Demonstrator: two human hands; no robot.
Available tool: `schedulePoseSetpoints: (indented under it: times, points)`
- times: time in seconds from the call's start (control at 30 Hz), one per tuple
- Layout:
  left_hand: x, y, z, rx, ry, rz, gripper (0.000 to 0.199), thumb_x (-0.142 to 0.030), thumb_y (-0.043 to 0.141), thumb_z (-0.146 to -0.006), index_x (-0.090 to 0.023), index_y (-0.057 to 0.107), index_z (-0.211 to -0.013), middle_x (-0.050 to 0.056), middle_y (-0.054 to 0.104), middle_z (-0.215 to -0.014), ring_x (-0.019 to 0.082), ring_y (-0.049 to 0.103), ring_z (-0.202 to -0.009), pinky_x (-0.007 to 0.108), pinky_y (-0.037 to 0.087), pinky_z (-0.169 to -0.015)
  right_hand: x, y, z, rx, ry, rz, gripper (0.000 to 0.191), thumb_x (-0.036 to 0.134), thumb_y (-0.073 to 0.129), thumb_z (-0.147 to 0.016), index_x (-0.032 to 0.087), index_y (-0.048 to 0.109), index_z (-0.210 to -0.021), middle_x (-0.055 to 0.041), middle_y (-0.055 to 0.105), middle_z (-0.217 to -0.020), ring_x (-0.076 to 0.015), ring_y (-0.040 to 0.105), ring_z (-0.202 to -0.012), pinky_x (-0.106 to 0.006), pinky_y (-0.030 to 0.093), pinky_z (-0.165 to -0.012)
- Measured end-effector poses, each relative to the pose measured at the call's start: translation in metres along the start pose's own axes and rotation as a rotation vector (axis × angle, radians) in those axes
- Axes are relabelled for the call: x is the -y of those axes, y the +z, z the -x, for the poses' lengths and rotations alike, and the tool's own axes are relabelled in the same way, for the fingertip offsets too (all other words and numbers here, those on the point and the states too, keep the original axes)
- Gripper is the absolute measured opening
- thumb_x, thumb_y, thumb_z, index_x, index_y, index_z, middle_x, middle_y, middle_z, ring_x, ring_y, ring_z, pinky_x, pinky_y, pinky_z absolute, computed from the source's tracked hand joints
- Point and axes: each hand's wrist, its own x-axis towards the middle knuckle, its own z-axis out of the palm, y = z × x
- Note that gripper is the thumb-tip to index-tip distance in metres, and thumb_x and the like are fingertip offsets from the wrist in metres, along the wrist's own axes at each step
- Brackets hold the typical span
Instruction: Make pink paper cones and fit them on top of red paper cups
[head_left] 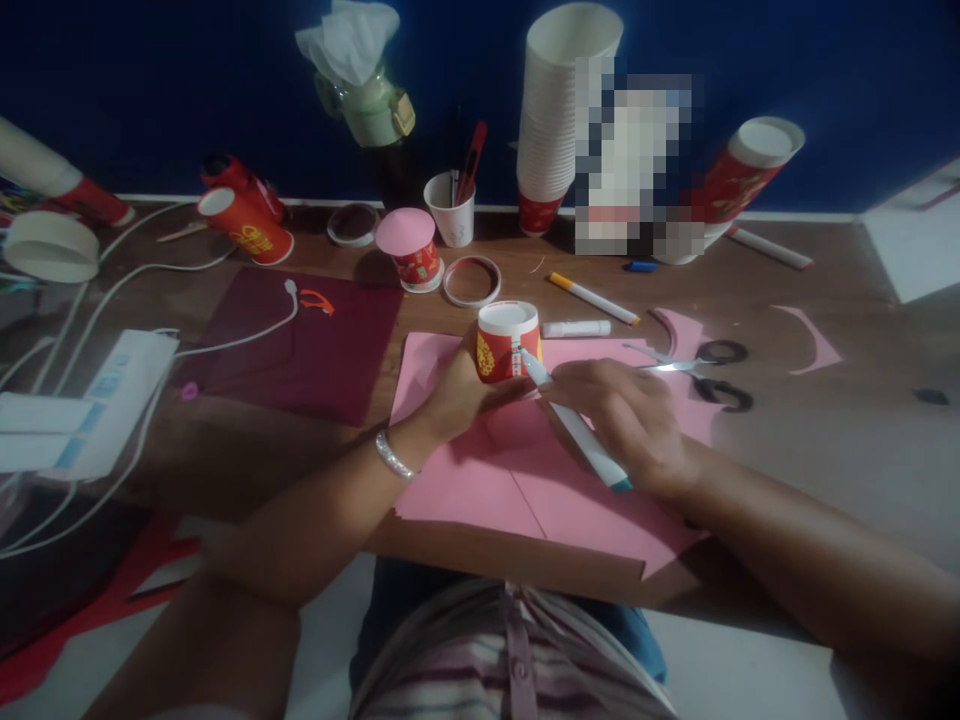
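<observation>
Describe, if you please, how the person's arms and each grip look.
The left forearm and right forearm show no sleeve. A silvery, sparkling bracelet circles the left wrist; the right wrist shows none. The left grip and right grip are gloveless.

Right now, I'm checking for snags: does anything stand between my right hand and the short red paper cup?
Nothing visible but the slim white, teal-ended marker in your right hand, its tip at or almost at the cup, which your left hand holds.

The right hand [634,412] and marker [583,438] obstruct the cup [507,342]; a gap separates scissors [679,366] from pink scrap [822,346]
</observation>
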Motion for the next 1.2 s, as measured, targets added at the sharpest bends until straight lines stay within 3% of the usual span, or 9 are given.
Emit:
schedulePoseSetpoints:
  times: [0.1, 0.3, 0.57, 0.83, 1.2]
  points:
    - [-0.003, 0.002, 0.0, 0.012, -0.014, 0.016, 0.06, -0.055, 0.099, -0.056, -0.019, 0.07, -0.094, 0.013, 0.074, -0.117, 0.031, 0.071, -0.109, 0.041, 0.062, -0.085, 0.0, -0.001, -0.002, 0.0, -0.014, 0.017, 0.026, 0.006, 0.05, -0.098, 0.013, 0.062, -0.12, -0.012, 0.076, -0.1, -0.0215, 0.073, -0.084, -0.033, 0.061, -0.07]
    - [-0.001, 0.001, -0.001, 0.011, -0.042, 0.05, 0.08, -0.053, 0.101, -0.052, -0.021, 0.069, -0.117, 0.012, 0.075, -0.113, 0.031, 0.071, -0.105, 0.046, 0.063, -0.088, 0.0, -0.001, -0.003, 0.006, -0.002, 0.012, 0.029, 0.007, 0.04, -0.103, 0.013, 0.063, -0.119, -0.0126, 0.076, -0.099, -0.0215, 0.073, -0.083, -0.033, 0.06, -0.069]
    - [0.001, 0.0, -0.001, 0.031, -0.037, 0.041, 0.077, -0.055, 0.1, -0.055, -0.019, 0.07, -0.116, 0.013, 0.074, -0.117, 0.031, 0.07, -0.108, 0.046, 0.062, -0.093, -0.001, -0.002, -0.004, 0.011, -0.01, 0.01, 0.03, 0.007, 0.042, -0.102, 0.012, 0.063, -0.121, -0.0131, 0.076, -0.1, -0.0225, 0.073, -0.087, -0.033, 0.06, -0.072]
    - [0.007, -0.002, -0.003, 0.02, 0.006, -0.014, 0.059, -0.054, 0.099, -0.058, -0.017, 0.068, -0.092, 0.015, 0.071, -0.127, 0.033, 0.068, -0.117, 0.045, 0.061, -0.092, 0.0, -0.004, -0.006, 0.056, -0.011, -0.014, 0.023, 0.005, 0.046, -0.099, 0.014, 0.061, -0.115, -0.0115, 0.076, -0.097, -0.0215, 0.073, -0.082, -0.033, 0.06, -0.068]
    - [0.01, -0.003, -0.002, -0.037, 0.007, 0.026, 0.056, -0.044, 0.101, -0.057, -0.017, 0.065, -0.089, 0.011, 0.073, -0.119, 0.024, 0.068, -0.106, 0.039, 0.058, -0.093, 0.004, -0.003, -0.003, 0.093, -0.005, -0.021, 0.02, 0.003, 0.049, -0.098, 0.012, 0.06, -0.113, -0.0128, 0.075, -0.095, -0.0224, 0.074, -0.083, -0.033, 0.061, -0.069]
